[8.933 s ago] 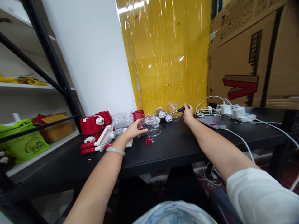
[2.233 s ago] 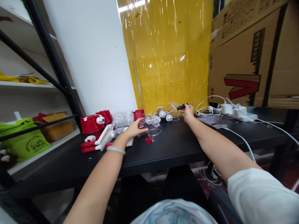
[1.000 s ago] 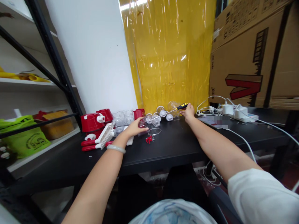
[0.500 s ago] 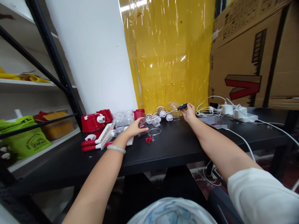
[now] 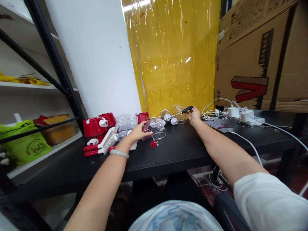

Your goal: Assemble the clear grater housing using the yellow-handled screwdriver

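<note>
My left hand (image 5: 138,132) is closed on a clear plastic cup (image 5: 147,127) lying on its side on the black table (image 5: 178,150). My right hand (image 5: 193,116) grips a screwdriver (image 5: 185,110) with a black and yellow handle. Its thin shaft points left into the cup's open end. A clear ring (image 5: 158,136) and a small red part (image 5: 153,144) lie on the table just right of my left hand. A pale bangle (image 5: 119,154) sits on my left wrist.
Red lids (image 5: 94,126), white and red handles (image 5: 106,142) and more clear cups (image 5: 126,123) crowd the table's back left. A power strip (image 5: 243,116) with white chargers and cables lies at the right, under cardboard boxes (image 5: 262,54). Yellow film (image 5: 173,57) hangs behind. A metal shelf (image 5: 36,96) stands left.
Both hands have stayed nearly in place on the cup and the screwdriver. The screwdriver handle has shifted only slightly, and the view has wobbled a little.
</note>
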Demonstrator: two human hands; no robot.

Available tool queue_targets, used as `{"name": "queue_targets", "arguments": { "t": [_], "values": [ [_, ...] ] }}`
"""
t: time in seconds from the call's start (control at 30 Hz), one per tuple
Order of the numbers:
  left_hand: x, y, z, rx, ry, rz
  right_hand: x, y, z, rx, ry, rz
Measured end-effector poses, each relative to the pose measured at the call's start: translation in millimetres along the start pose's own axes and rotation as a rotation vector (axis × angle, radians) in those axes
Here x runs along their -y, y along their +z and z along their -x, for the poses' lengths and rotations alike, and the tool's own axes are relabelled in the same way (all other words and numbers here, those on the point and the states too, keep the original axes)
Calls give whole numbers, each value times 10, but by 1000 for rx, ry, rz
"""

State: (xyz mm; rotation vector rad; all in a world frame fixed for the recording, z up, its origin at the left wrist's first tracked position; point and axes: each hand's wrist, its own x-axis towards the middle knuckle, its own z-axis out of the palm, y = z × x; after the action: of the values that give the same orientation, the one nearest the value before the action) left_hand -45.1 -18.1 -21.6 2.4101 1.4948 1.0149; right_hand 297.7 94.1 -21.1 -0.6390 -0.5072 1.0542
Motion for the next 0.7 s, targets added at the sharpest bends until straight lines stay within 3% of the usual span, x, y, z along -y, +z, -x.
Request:
{"name": "queue_targets", "arguments": {
  "t": [0.27,0.7],
  "values": [
    [-5,-6,6,4,-7,-20,-7,11,23,-15,-23,55],
    [-22,-12,10,9,-10,-16,-12,8,8,-5,-13,-79]
  ]
}}
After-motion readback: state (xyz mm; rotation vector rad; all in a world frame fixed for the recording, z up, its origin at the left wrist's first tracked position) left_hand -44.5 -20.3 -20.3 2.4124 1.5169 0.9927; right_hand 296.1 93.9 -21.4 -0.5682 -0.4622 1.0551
